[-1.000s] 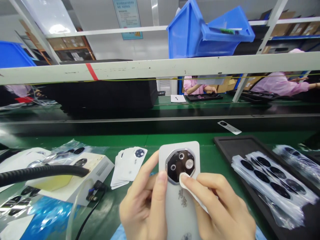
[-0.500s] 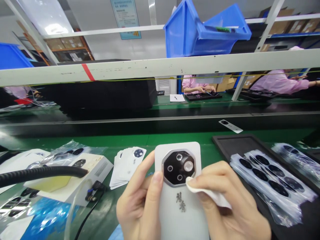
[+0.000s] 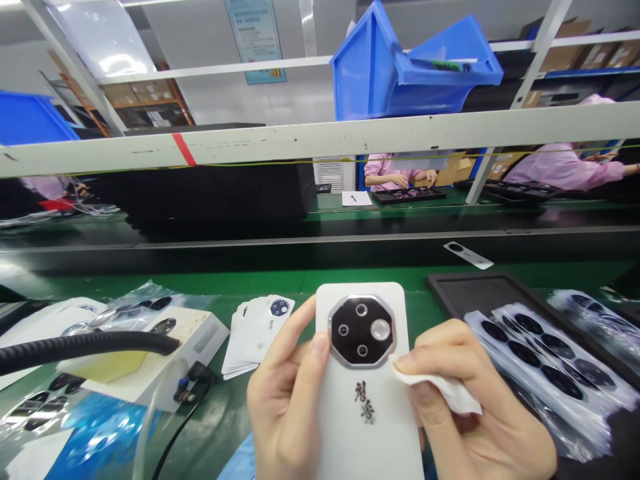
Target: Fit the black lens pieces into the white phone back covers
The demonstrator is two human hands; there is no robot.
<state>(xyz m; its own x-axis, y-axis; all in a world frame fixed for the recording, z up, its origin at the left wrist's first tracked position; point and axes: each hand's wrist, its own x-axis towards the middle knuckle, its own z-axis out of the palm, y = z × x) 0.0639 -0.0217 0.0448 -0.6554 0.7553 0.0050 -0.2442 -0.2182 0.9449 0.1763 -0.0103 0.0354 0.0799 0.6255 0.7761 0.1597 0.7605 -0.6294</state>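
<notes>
A white phone (image 3: 370, 427) stands upright before me, its back facing me, with an octagonal black camera window (image 3: 361, 331) and dark characters beneath it. My left hand (image 3: 293, 393) is closed on the phone's left edge, thumb on the back near the camera rim. Between thumb and fingers my right hand (image 3: 475, 407) pinches a white wiping cloth (image 3: 450, 390). The cloth's tip lies near the lower right corner of the camera window. My right hand's lower fingers are partly hidden behind the phone.
Left of the phone lie fanned white back-cover sheets (image 3: 255, 333), a white box (image 3: 200, 347) and a black corrugated hose (image 3: 90, 350). At right, a black tray (image 3: 465, 293) bears bagged phone covers (image 3: 550, 353). A white rail (image 3: 310, 137) crosses ahead; people in pink work beyond it.
The phone and both hands have shifted slightly right in view. The cloth has moved from the camera window's lower edge to just beyond its lower right corner.
</notes>
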